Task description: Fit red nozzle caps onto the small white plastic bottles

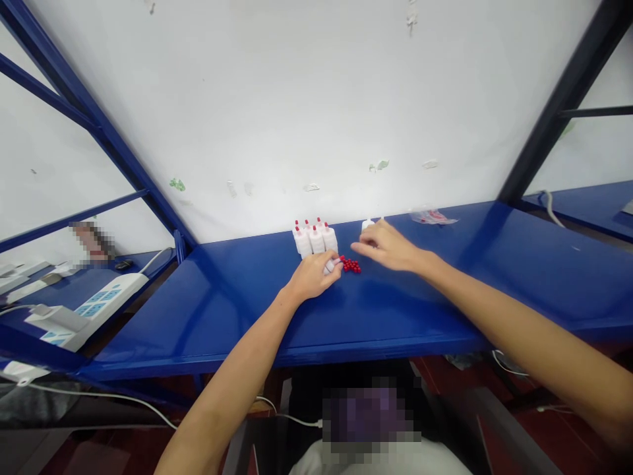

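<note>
My left hand (315, 274) is closed around a small white squeeze bottle (329, 266), tilted with its nozzle pointing right. Red shows at the nozzle's tip, but whether it is a fitted cap or a loose one behind cannot be told. Beside it lies a pile of small red caps (352, 265) on the blue table. My right hand (388, 244) hovers right of the pile, thumb stretched out and apart from the curled fingers, with nothing visible between them. Just behind its knuckles stand white bottles (366, 225), partly hidden. Several red-capped white bottles (316, 240) stand upright in a group behind my left hand.
A clear plastic bag (433, 216) with something red lies at the back right, near the white wall (316, 99). Blue metal posts (113, 145) frame the table (222, 297). A white power strip (106, 307) and cables are at the left.
</note>
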Demonstrator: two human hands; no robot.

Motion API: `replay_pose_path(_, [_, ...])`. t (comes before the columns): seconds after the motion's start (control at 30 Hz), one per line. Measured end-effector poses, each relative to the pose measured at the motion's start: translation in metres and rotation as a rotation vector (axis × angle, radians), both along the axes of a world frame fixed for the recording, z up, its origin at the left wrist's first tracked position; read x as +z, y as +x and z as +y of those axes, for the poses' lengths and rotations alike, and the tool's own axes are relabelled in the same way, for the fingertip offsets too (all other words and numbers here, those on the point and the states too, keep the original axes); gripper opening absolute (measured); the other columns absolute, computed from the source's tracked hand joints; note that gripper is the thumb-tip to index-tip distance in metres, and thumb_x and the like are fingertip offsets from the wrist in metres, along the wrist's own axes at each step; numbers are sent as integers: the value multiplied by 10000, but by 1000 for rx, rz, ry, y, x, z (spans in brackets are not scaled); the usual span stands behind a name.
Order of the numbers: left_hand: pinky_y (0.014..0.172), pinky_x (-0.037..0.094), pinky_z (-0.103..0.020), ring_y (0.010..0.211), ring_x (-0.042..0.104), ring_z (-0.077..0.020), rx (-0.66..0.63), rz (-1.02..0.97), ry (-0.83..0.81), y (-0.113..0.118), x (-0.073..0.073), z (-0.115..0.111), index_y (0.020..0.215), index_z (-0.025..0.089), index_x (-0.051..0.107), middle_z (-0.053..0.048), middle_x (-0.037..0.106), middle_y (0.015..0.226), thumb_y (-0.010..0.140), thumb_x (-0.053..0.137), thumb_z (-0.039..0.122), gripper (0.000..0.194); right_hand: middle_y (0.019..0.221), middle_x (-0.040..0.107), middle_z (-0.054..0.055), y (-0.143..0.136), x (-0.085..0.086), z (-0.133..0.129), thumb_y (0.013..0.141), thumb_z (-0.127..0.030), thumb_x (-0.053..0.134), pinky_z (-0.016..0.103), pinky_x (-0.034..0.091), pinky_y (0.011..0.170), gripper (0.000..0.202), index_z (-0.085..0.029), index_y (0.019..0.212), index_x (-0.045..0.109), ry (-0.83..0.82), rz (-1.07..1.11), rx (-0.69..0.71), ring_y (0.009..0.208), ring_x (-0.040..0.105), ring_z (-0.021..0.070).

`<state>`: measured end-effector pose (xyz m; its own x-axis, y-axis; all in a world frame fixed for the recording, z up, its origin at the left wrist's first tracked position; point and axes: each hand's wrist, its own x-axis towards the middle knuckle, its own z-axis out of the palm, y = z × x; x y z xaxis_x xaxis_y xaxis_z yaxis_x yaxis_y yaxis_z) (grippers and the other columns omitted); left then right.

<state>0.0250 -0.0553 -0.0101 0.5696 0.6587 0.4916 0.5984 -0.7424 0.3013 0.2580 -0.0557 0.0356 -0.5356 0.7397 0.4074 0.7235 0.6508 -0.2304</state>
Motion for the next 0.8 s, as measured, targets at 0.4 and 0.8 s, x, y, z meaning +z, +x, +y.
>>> replay_pose_path(0.4, [653,422,-250,709,577,-150,20,158,144,7,0,0,901,169,586,-49,640,820,942,423,262,192,697,497,9,-27,-16,-7,1020,-386,271,298,368,685,367,-210,745,440,-267,161,291,662,462,153])
replay_pose_path(0.8, [767,479,-269,862,650,-179,142,74,196,-10,3,8,1153,175,605,-80,692,1017,942,421,237,287,621,394,-15,3,-6,7,979,-372,297,306,330,638,343,-222,672,330,-311,140,144,605,384,146])
